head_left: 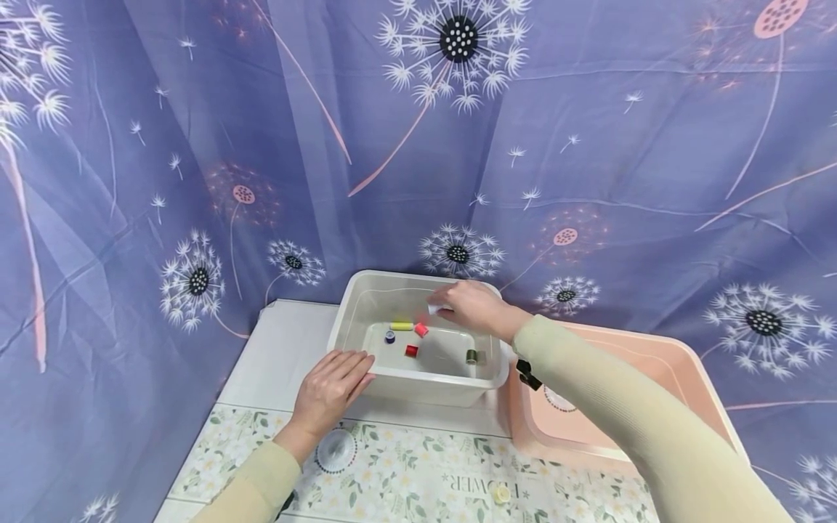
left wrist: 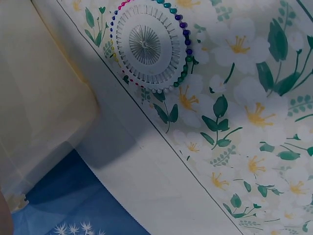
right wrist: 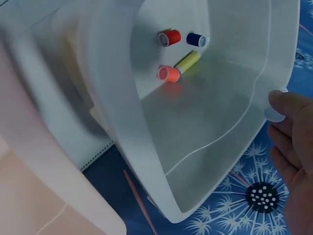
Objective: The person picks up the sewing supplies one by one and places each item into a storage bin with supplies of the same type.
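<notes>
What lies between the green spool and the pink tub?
The white tub's side wall stands between the green spool and the pink tub, as the head view shows.

The right grip (right wrist: pixel 296 142) pinches a white object (right wrist: pixel 275 115) near a grey tub (right wrist: pixel 210 117) holding a red spool (right wrist: pixel 171 37), navy spool (right wrist: pixel 196 39), yellow spool (right wrist: pixel 188 62) and orange spool (right wrist: pixel 168 74)
</notes>
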`<state>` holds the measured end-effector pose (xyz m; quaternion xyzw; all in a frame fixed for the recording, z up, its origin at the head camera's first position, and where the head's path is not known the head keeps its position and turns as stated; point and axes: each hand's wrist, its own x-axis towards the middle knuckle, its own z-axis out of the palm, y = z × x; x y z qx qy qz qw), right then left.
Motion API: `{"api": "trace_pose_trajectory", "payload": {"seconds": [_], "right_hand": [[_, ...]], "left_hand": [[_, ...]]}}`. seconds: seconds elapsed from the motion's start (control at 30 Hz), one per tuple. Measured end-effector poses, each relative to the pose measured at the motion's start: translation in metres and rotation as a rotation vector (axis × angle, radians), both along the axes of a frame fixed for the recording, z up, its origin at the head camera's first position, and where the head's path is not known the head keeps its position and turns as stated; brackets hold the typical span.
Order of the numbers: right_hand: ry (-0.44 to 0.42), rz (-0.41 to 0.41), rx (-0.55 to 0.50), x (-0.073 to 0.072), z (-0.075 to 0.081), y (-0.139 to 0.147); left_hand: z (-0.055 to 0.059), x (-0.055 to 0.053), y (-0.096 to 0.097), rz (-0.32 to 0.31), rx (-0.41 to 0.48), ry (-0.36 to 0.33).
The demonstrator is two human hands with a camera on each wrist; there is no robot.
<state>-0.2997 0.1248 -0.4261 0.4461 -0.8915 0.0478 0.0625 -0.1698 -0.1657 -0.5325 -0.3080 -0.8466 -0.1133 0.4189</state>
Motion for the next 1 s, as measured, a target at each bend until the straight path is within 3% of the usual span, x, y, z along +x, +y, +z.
{"api": "trace_pose_trajectory", "payload": {"seconds": [0.27,0.6,1.0], "right_hand": [[0.006,0.004,0.050,-0.012,-0.007,-0.004],[-0.071,-0.010,0.119,-0.018,-0.015,-0.011],[-0.097,0.036,0.109,-0.023,-0.022,-0.018]], "left_hand": [[-0.002,-0.001,-0.001,-0.002,0.001,-0.003],[-0.001,0.000,0.000,0.008,-0.003,-0.017],[-0.003,0.000,0.000,0.015,-0.005,-0.032]]}}
